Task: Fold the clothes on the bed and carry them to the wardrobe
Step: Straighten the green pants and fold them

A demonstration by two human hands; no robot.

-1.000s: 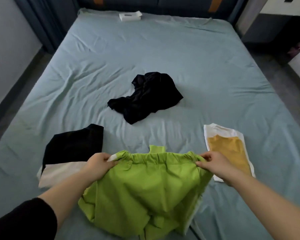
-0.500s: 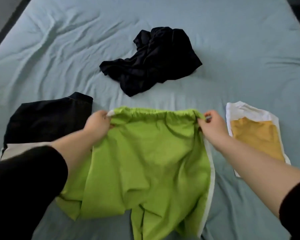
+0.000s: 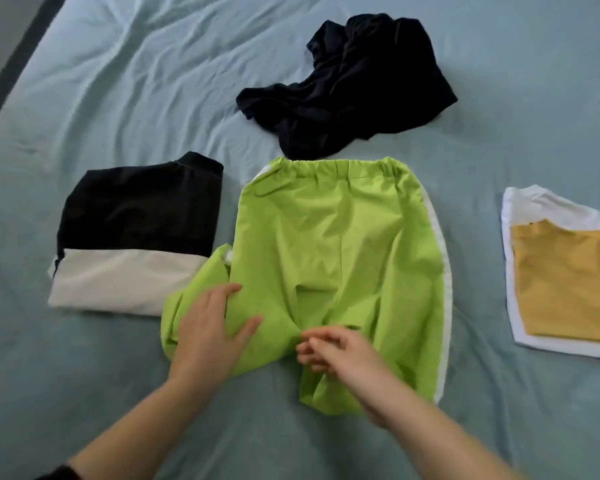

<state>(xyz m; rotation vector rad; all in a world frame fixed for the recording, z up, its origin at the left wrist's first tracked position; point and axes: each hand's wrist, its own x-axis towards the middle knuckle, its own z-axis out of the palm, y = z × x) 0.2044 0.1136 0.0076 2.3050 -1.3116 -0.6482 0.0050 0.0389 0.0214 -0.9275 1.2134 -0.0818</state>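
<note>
Lime green shorts [image 3: 340, 244] with a white side stripe lie spread on the blue-grey bed sheet [image 3: 118, 81], waistband away from me. My left hand [image 3: 212, 330] lies flat with straight fingers on the shorts' lower left leg. My right hand [image 3: 340, 355] hovers over the crotch area with loosely curled fingers; it is blurred, and I cannot tell whether it pinches the cloth. A folded black and white garment [image 3: 136, 237] sits to the left. To the right lies a folded white and mustard garment [image 3: 561, 271]. A crumpled black garment [image 3: 354, 88] lies beyond the shorts.
The bed's left edge and a dark floor strip [image 3: 11, 60] show at the top left. Wrinkled sheet stretches around all the clothes.
Both hands let go of the waistband and moved down to the shorts' legs. The shorts now lie flat on the bed. The view has tilted down and closer.
</note>
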